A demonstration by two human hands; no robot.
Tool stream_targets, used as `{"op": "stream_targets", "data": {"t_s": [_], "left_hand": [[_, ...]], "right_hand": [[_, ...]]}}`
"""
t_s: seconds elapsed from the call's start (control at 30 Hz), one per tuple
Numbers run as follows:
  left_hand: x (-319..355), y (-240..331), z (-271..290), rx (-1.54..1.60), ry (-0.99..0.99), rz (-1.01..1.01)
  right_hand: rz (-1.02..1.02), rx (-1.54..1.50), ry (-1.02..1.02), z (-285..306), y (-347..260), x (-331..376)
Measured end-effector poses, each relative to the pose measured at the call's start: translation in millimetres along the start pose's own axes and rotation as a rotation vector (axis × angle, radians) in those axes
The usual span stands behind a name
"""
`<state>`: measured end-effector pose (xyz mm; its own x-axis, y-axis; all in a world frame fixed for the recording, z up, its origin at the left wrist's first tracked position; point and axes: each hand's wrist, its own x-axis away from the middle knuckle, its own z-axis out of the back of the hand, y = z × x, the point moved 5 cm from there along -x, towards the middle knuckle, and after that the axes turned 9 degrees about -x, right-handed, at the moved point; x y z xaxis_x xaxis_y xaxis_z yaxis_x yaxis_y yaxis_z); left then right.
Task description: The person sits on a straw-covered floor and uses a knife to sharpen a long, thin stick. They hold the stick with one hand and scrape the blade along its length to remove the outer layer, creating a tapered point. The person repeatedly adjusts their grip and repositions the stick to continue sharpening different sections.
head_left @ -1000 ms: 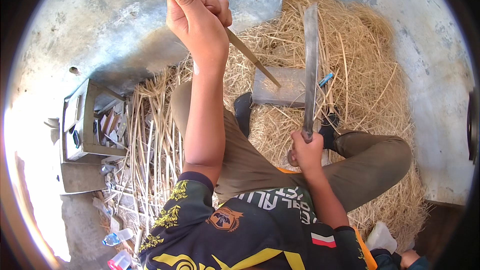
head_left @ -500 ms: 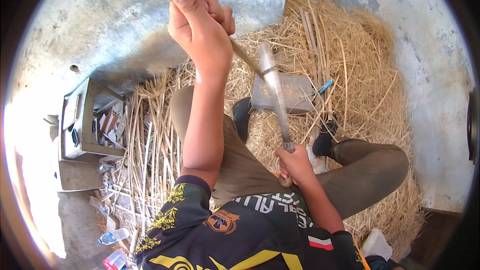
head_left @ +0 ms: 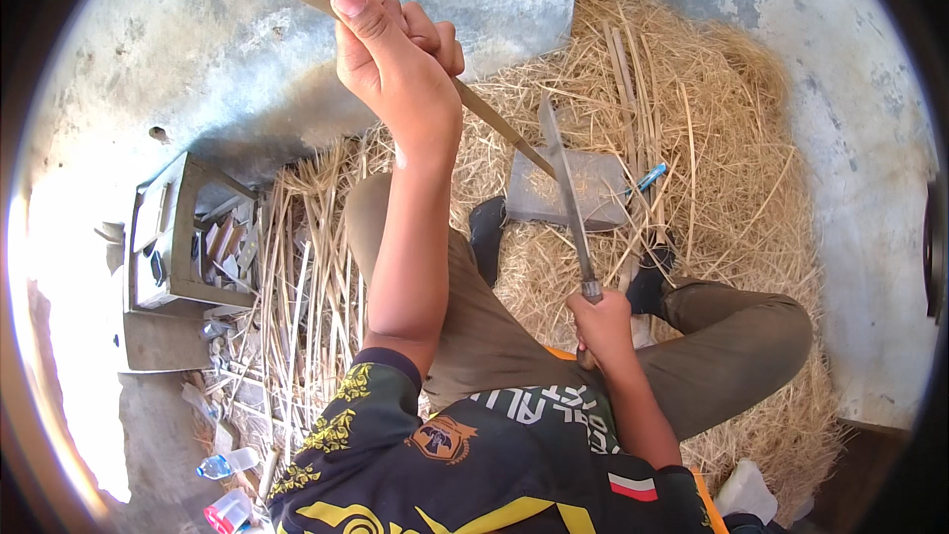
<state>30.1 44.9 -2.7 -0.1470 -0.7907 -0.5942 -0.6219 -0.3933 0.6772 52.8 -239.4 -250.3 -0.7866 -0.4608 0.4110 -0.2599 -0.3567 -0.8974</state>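
My left hand (head_left: pixel 400 64), raised at the upper middle, is closed around a long flat bamboo strip (head_left: pixel 499 125). One end of the strip runs off toward the top left; the other slants down to a grey block (head_left: pixel 565 200) on the straw. In front of my lap, my right hand (head_left: pixel 603 324) grips the handle of a long-bladed machete (head_left: pixel 571 200). Its blade points away from me and crosses the strip's lower end over the block. Whether blade and strip touch, I cannot tell.
Straw-like shavings (head_left: pixel 732 129) cover the floor around my legs. A light-blue tool or pen (head_left: pixel 647 178) lies beside the block. Bamboo strips (head_left: pixel 306 287) are heaped at left, near a wooden cabinet (head_left: pixel 188 237). Plastic bottles (head_left: pixel 229 463) lie at lower left.
The machete, blurred by motion before, is now sharp, its blade lying slightly farther right in view. My left hand keeps its hold on the strip. The whole view has shifted a little.
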Motion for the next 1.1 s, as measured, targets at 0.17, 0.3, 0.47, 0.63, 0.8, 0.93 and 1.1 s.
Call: {"op": "stream_targets", "data": {"t_s": [0.17, 0.3, 0.47, 0.63, 0.8, 0.93, 1.1], "left_hand": [[1, 0, -6, 0.049, -0.023, -0.035], [1, -5, -3, 0.069, -0.026, 0.000], [-1, -5, -1, 0.074, -0.025, 0.023], [5, -2, -8, 0.027, -0.047, 0.052], [-1, -4, -3, 0.033, -0.015, 0.064], [0, -7, -2, 0.030, -0.032, 0.053], [-1, -6, -3, 0.038, -0.008, 0.090]], "right_hand": [[0.002, -0.197, 0.001, -9, -8, 6], [0.016, -0.019, -0.030, -7, 3, -7], [0.247, -0.044, 0.162, -7, -52, 4], [0.220, -0.048, 0.108, -15, -28, -24], [0.150, 0.269, 0.050, -11, -33, -31], [0.285, 0.196, 0.061, -37, -75, -39], [0.211, 0.128, 0.116, -48, -35, -83]]}}
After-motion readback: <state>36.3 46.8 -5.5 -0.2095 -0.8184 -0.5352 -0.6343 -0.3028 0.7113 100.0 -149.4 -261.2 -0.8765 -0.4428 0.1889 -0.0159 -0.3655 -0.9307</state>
